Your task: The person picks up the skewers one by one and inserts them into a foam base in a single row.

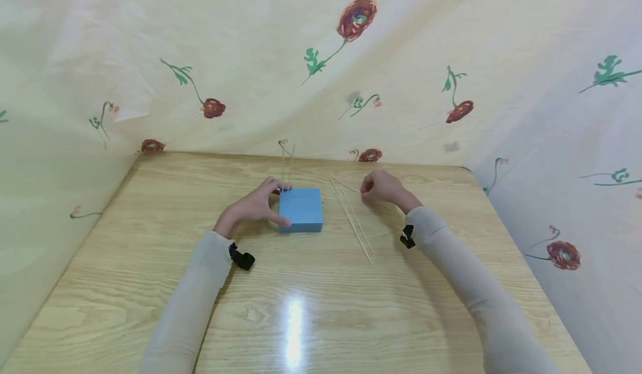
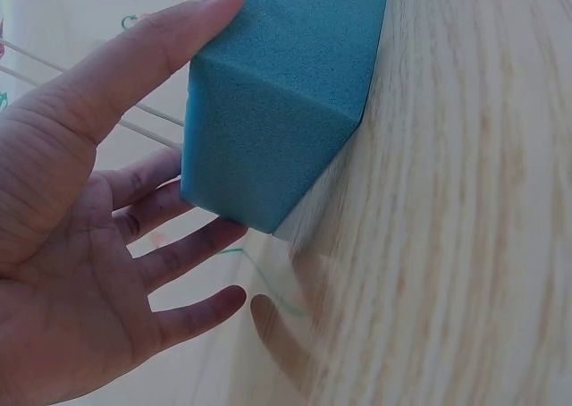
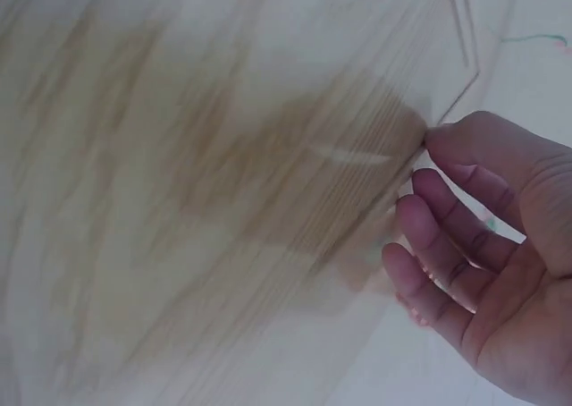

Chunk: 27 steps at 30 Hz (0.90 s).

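A blue foam block [image 1: 304,209] lies flat on the table, with a row of small dark holes near its far edge. Two thin wooden sticks [image 1: 291,166] stand up from its far left corner. My left hand [image 1: 256,202] grips the block from the left, the thumb on the near side and fingers at the far side. In the left wrist view the thumb presses the block [image 2: 277,111], while the lower fingers spread out beside it. To the right, my right hand [image 1: 383,187] pinches another thin stick [image 1: 346,184] between thumb and forefinger, close to the tabletop.
Two more sticks [image 1: 354,223] lie on the wooden table [image 1: 381,307] between the block and my right hand. Flower-printed cloth [image 1: 261,67] hangs along the back and sides of the table.
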Each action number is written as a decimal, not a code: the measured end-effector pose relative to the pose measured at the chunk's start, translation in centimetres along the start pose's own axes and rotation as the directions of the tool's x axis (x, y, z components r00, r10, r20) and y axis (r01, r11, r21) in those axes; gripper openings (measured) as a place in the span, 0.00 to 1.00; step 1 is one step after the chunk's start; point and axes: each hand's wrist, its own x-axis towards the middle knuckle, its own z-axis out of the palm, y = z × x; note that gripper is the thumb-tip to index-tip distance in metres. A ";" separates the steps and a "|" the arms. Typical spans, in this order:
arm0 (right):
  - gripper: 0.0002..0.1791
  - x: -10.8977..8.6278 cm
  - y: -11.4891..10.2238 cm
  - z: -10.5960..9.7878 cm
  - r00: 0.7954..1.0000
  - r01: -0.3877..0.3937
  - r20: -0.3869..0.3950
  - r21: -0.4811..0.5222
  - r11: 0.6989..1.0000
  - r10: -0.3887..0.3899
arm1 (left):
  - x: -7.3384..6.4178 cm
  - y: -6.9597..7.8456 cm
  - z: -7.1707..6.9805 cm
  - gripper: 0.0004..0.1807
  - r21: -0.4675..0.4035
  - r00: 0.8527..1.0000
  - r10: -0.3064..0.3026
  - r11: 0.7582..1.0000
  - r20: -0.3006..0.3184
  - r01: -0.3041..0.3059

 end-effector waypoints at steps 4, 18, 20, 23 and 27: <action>0.02 -0.2 1.0 -0.1 1.000 -0.010 -0.005 -0.003 1.000 0.010 | 0.0 0.1 0.0 0.52 0.005 1.000 0.002 1.000 0.002 -0.002; 0.01 -1.1 2.4 -0.3 1.000 0.003 -0.018 0.129 0.992 -0.001 | 0.2 -0.2 0.0 0.50 0.004 1.000 0.017 1.000 -0.006 -0.017; 0.01 -1.1 2.5 -0.3 1.000 0.020 -0.027 0.171 0.985 -0.015 | 0.2 -0.2 0.0 0.50 0.005 1.000 0.012 1.000 -0.005 -0.012; 0.02 -1.1 2.5 -0.1 0.998 0.047 -0.052 0.204 0.978 -0.038 | 0.2 -0.1 0.0 0.51 0.004 1.000 0.008 1.000 -0.003 -0.008; 0.02 -1.0 2.2 0.2 0.995 0.070 -0.086 0.258 0.964 -0.049 | 0.2 -0.2 0.0 0.51 0.004 1.000 0.009 1.000 -0.001 -0.009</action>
